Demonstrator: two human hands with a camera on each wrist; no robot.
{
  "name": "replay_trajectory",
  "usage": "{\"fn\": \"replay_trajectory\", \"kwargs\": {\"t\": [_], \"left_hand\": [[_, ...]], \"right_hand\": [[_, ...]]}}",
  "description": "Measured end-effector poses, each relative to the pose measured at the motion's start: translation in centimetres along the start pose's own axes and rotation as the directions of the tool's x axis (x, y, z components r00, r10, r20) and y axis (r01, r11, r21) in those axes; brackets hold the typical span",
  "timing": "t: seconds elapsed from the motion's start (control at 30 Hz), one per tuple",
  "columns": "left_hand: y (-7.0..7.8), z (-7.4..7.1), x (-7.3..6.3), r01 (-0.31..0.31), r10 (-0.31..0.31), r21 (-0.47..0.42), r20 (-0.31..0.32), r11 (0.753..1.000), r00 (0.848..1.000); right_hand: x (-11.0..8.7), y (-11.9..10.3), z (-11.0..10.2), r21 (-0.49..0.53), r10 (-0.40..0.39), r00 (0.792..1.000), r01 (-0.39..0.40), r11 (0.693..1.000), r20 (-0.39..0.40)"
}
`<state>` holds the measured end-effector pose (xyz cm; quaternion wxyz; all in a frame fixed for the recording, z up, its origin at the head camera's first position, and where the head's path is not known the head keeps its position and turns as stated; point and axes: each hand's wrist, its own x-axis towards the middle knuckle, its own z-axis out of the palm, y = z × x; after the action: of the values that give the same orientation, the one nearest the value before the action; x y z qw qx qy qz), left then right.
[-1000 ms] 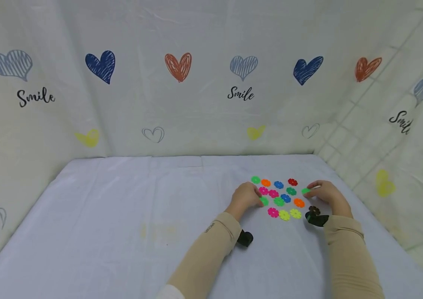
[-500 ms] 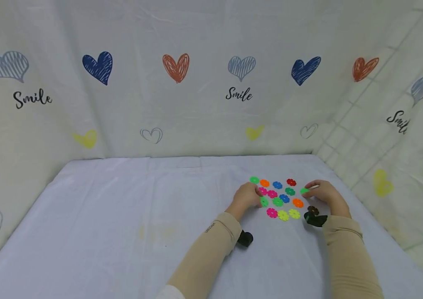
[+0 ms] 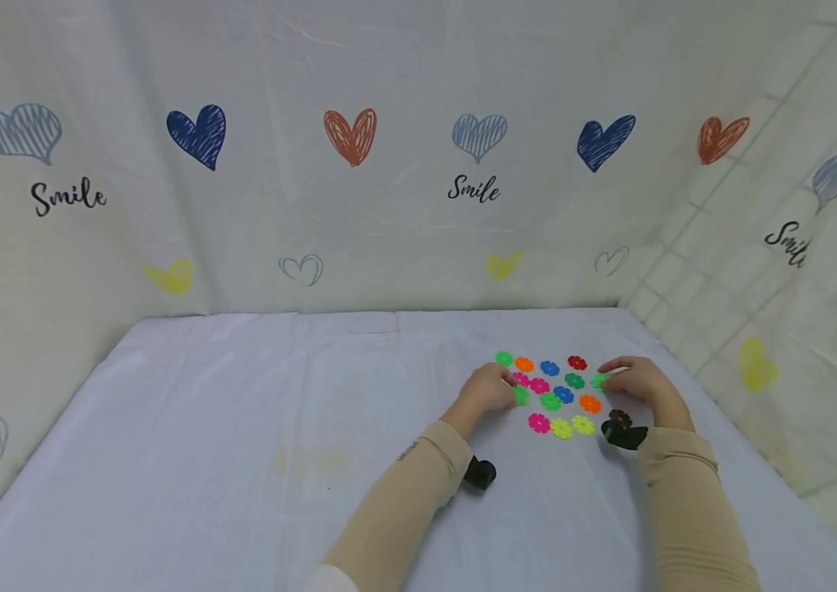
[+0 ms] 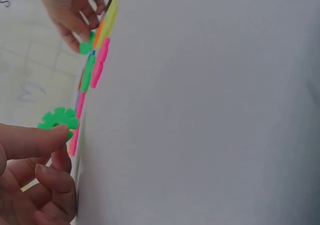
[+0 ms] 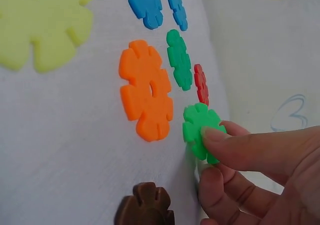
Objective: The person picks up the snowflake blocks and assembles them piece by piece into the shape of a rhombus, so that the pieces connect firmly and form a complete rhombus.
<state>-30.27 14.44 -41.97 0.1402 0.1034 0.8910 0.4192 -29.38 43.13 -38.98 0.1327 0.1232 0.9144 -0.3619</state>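
Observation:
My left hand (image 3: 487, 390) pinches a bright green flower-shaped plastic disc (image 4: 58, 117) between thumb and fingertips, at the left side of a group of similar discs. On the group's right side my right hand (image 3: 646, 386) holds another bright green flower disc (image 5: 196, 126), thumb across its face. Between the hands lie several flat discs, among them a blue one (image 3: 563, 395), a dark green one (image 5: 179, 60), an orange one (image 5: 146, 91) and a red one (image 3: 577, 362). A brown disc (image 5: 145, 206) lies just in front of my right hand.
Pink (image 3: 539, 423) and yellow (image 3: 561, 428) discs lie along the near side of the group. A white cloth covers the table (image 3: 241, 460). Behind it hangs a white curtain (image 3: 404, 222) printed with hearts. Black wrist devices sit at both sleeve cuffs.
The green disc in my right hand has turned, and more of its face shows. My left hand and forearm have shifted slightly left. Both hands keep their discs.

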Motion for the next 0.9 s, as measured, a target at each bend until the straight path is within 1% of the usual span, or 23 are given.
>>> {"fn": "replay_trajectory", "kwargs": {"t": [0.1,0.3,0.43,0.6,0.73,0.9], "left_hand": [[-0.3,-0.4,-0.1,-0.014,0.014,0.004,-0.01,1.0,1.0],[-0.6,-1.4,-0.5,-0.017,0.016,-0.046,-0.017,0.999,1.0],[-1.0,-2.2,-0.7,-0.033,0.032,-0.073,-0.014,0.997,0.999],[-1.6,-3.5,-0.6,-0.069,0.066,-0.098,-0.03,0.993,0.997],[-2.0,-4.6,-0.8,-0.1,0.098,-0.119,-0.022,0.988,0.995],[-2.4,-6.4,-1.3,-0.114,0.114,-0.175,-0.009,0.978,0.993]], "right_hand": [[-0.1,-0.2,0.0,0.011,-0.007,1.0,0.007,1.0,0.014],[-0.4,-0.6,-0.2,0.046,-0.026,1.0,0.025,0.999,0.014],[-0.1,-0.5,-0.2,0.051,-0.057,0.998,0.058,0.997,-0.022],[0.0,-0.8,-0.2,0.067,-0.103,0.991,0.109,0.992,-0.083],[-0.3,-1.7,-0.2,0.064,-0.139,0.985,0.146,0.987,-0.106],[-0.8,-3.1,0.0,0.065,-0.202,0.973,0.21,0.976,-0.111]]}}
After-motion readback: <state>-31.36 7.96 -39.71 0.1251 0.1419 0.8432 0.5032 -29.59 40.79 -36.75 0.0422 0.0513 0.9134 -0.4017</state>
